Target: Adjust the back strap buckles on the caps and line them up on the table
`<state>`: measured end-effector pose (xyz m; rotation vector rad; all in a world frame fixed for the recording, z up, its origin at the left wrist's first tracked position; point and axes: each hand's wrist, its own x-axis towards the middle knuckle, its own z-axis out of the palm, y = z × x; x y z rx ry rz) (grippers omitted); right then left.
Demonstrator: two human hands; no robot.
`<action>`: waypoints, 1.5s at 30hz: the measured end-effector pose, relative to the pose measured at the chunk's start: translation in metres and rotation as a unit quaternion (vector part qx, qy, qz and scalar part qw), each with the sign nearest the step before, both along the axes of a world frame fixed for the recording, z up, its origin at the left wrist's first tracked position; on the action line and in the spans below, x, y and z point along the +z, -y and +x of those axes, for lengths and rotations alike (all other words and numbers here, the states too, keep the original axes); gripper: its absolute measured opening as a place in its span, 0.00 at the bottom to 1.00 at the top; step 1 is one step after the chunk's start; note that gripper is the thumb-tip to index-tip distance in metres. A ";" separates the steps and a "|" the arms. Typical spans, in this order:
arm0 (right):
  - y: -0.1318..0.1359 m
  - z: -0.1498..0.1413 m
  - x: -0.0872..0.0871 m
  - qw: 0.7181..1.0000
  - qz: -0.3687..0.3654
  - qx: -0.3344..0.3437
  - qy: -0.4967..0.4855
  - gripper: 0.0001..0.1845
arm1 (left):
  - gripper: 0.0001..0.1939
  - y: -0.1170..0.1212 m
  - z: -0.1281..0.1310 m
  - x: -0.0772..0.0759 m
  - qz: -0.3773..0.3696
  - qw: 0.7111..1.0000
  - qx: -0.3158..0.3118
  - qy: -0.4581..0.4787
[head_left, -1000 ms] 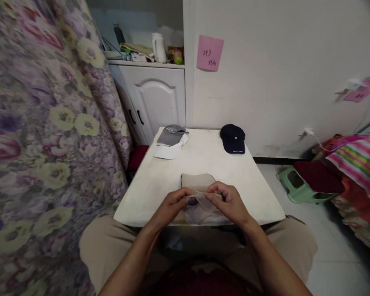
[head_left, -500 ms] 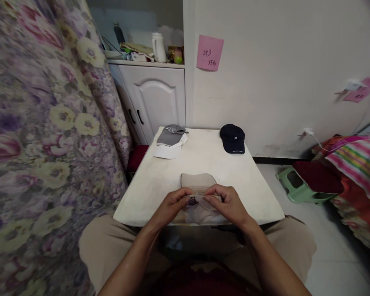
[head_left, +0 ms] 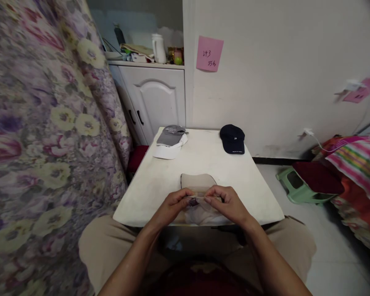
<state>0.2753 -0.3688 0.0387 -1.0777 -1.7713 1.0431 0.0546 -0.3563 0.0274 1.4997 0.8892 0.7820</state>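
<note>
A beige cap (head_left: 197, 180) lies at the near edge of the white table, its brim pointing away from me and its underside showing. My left hand (head_left: 175, 202) pinches the cap's back band from the left. From the right, my right hand (head_left: 224, 201) grips the same band between thumb and fingers. A small dark label shows inside the cap, close to my left thumb. Both sets of fingertips nearly meet over the band, and they hide part of it.
A grey cap (head_left: 172, 135) rests on a white cap (head_left: 167, 152) at the table's (head_left: 142, 201) far left. At the far right sits a navy cap (head_left: 232, 139). A floral curtain (head_left: 55, 148) hangs on the left. A green stool (head_left: 291, 185) stands to the right.
My hands hold nearly the same place on the band. The fingers have shifted slightly, and the dark label inside the cap shows a little more.
</note>
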 end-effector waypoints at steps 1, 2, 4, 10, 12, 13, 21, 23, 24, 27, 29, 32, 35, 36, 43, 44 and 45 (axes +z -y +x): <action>0.000 0.000 0.001 1.000 0.000 0.004 0.003 0.06 | 0.11 0.000 0.000 0.000 0.001 1.000 0.000 0.001; 0.000 0.001 0.001 1.000 0.000 0.007 0.006 0.06 | 0.11 0.000 0.000 0.000 0.003 1.000 -0.001 0.003; 0.000 0.000 0.003 1.000 0.007 0.010 0.012 0.06 | 0.11 0.001 0.000 0.001 0.005 1.000 -0.004 0.003; -0.001 -0.006 0.008 0.999 0.044 0.016 0.021 0.04 | 0.12 0.001 0.000 0.003 0.004 1.000 0.000 -0.007; -0.002 -0.007 0.009 0.999 0.042 0.019 0.018 0.05 | 0.12 0.001 0.000 0.003 0.004 1.000 0.002 -0.011; -0.002 -0.007 0.008 0.999 0.037 0.022 0.016 0.06 | 0.12 0.001 0.000 0.003 0.005 1.000 0.002 -0.013; -0.006 -0.002 0.002 0.998 0.007 0.045 0.035 0.06 | 0.13 0.002 0.004 0.005 0.011 1.000 -0.012 -0.014; -0.007 0.000 0.003 0.998 0.016 0.044 0.049 0.05 | 0.13 0.001 0.005 0.006 0.018 1.000 -0.012 -0.020; -0.008 0.000 0.005 0.997 0.023 0.043 0.055 0.04 | 0.13 0.001 0.006 0.006 0.019 0.999 -0.011 -0.023; -0.010 0.001 0.009 0.996 0.038 0.042 0.067 0.04 | 0.14 -0.001 0.007 0.006 0.017 0.999 -0.006 -0.033; -0.012 0.002 0.010 0.996 0.040 0.044 0.066 0.04 | 0.14 -0.003 0.008 0.007 0.020 0.999 -0.006 -0.041; -0.015 0.004 0.011 0.997 0.029 0.051 0.055 0.04 | 0.15 -0.006 0.010 0.009 0.032 0.998 -0.006 -0.048; -0.018 0.008 0.011 0.997 0.006 0.063 0.041 0.04 | 0.14 -0.009 0.013 0.011 0.046 0.997 -0.004 -0.054; -0.019 0.009 0.011 0.997 -0.002 0.069 0.038 0.05 | 0.14 -0.010 0.015 0.011 0.048 0.997 -0.003 -0.058; -0.024 0.015 0.007 0.998 -0.039 0.053 0.002 0.05 | 0.14 -0.018 0.023 0.016 0.036 0.997 -0.008 -0.075; -0.025 0.015 0.006 0.998 -0.044 0.049 -0.008 0.05 | 0.14 -0.019 0.024 0.017 0.036 0.997 -0.011 -0.075; -0.025 0.016 0.005 0.998 -0.050 0.046 -0.019 0.05 | 0.14 -0.020 0.025 0.018 0.036 0.997 -0.013 -0.074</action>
